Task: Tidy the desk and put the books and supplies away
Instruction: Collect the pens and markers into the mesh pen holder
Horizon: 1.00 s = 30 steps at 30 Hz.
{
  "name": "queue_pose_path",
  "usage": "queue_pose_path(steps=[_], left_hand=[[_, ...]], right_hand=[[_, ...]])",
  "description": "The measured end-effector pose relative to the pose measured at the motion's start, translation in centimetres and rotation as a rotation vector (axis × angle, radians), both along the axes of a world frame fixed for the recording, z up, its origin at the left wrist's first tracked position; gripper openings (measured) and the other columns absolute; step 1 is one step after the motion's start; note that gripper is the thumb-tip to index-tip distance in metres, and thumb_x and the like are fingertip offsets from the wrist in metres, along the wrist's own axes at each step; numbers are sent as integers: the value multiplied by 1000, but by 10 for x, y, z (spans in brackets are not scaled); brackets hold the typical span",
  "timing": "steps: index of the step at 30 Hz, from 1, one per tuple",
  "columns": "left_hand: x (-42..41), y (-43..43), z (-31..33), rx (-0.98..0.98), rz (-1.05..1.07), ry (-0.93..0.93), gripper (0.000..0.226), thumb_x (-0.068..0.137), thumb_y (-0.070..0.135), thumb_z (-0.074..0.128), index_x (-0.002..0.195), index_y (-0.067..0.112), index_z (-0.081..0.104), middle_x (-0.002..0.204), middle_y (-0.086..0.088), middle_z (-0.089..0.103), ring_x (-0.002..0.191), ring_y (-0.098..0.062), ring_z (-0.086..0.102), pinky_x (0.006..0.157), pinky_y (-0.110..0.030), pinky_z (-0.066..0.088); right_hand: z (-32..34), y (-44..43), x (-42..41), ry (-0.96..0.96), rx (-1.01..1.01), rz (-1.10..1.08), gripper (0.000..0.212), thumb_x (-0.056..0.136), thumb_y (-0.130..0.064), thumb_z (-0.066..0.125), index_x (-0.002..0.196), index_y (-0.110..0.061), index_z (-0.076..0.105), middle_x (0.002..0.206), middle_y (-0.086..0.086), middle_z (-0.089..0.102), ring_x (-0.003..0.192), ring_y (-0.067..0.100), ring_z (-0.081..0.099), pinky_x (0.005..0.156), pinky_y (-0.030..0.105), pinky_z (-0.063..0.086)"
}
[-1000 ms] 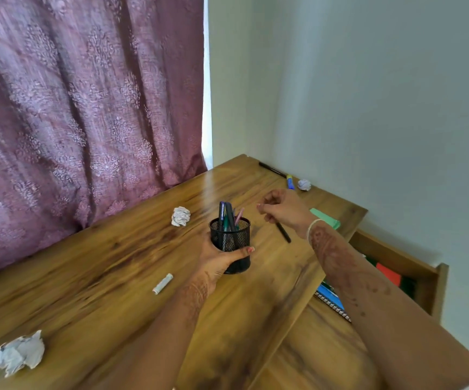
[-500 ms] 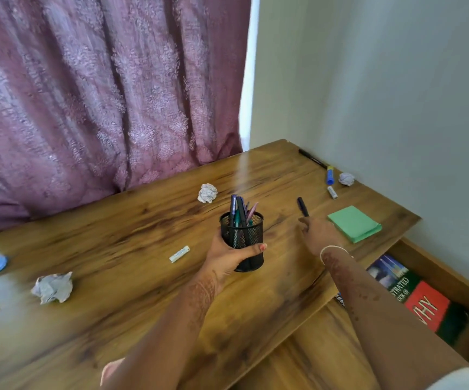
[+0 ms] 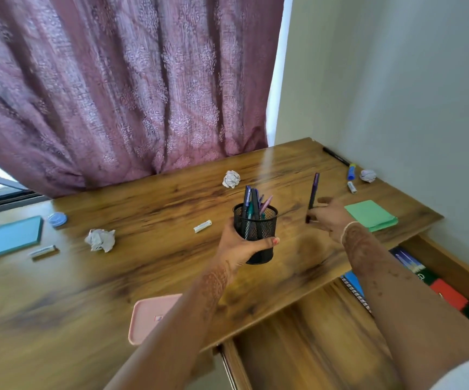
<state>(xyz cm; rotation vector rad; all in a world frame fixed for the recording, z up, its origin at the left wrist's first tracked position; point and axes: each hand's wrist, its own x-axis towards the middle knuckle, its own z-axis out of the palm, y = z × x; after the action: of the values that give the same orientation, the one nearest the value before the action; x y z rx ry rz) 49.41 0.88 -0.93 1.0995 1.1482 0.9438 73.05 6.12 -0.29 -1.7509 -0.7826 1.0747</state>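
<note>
My left hand [image 3: 240, 246] grips a black mesh pen holder [image 3: 255, 232] above the wooden desk [image 3: 148, 271]; several pens stand in it. To its right my right hand [image 3: 330, 220] pinches a dark purple pen [image 3: 313, 195], held nearly upright just right of the holder. A green sticky pad [image 3: 369, 215] lies past that hand. A blue marker [image 3: 351, 172], a small white stick [image 3: 352, 187] and a black pen [image 3: 336, 156] lie near the wall.
Crumpled paper balls [image 3: 231, 179] [image 3: 100, 240] [image 3: 367, 175] dot the desk. A blue pad [image 3: 15, 236], a round blue lid [image 3: 57, 219], white sticks [image 3: 202, 226] [image 3: 43, 251] and a pink case [image 3: 150, 316] lie left and near. An open drawer [image 3: 438, 288] holds books. A curtain [image 3: 120, 85] hangs behind.
My right hand has lifted the dark pen off the desk and turned it nearly upright beside the holder. The view has swung left, showing more of the desk.
</note>
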Motion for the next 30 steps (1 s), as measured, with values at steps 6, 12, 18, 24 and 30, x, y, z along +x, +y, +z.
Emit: queue_pose_path(steps=[6,12,18,24,30], left_hand=[[15,-54,9,6,54,24,89,50,20,97,122,23,44,120,3,61,110,-15,59,94,-33,50],[34,-108,13,-8,86,-23,95,45,17,98,122,24,44,121,0,62,109,-17,61,91,-36,52],[56,-131,27,17,68,-37,99,48,15,97,131,20,42,122,0,61,109,-17,60,81,-28,50],[87,-113,23,29,88,-3,109,41,19,99,134,18,43,124,-2,63,109,-18,61,96,-41,51],[135,-68,15,18,99,-30,98,52,9,95,136,13,42,116,3,60,98,-10,58,73,-21,46]], right_hand=[[58,-64,-29,272,295,174,17,90,9,54,103,-3,53,92,12,59,79,22,66,68,26,60],[93,-135,-33,105,309,359,16,88,1,64,103,-1,58,89,10,65,78,17,69,69,21,59],[100,-167,-20,-147,234,459,15,83,-8,73,96,-9,65,88,4,65,84,15,64,72,23,57],[104,-152,12,-174,241,482,17,84,-12,74,93,-14,60,88,10,64,72,14,61,66,23,52],[84,-85,64,-93,259,481,12,93,-19,63,101,-10,64,96,12,69,69,13,64,66,20,56]])
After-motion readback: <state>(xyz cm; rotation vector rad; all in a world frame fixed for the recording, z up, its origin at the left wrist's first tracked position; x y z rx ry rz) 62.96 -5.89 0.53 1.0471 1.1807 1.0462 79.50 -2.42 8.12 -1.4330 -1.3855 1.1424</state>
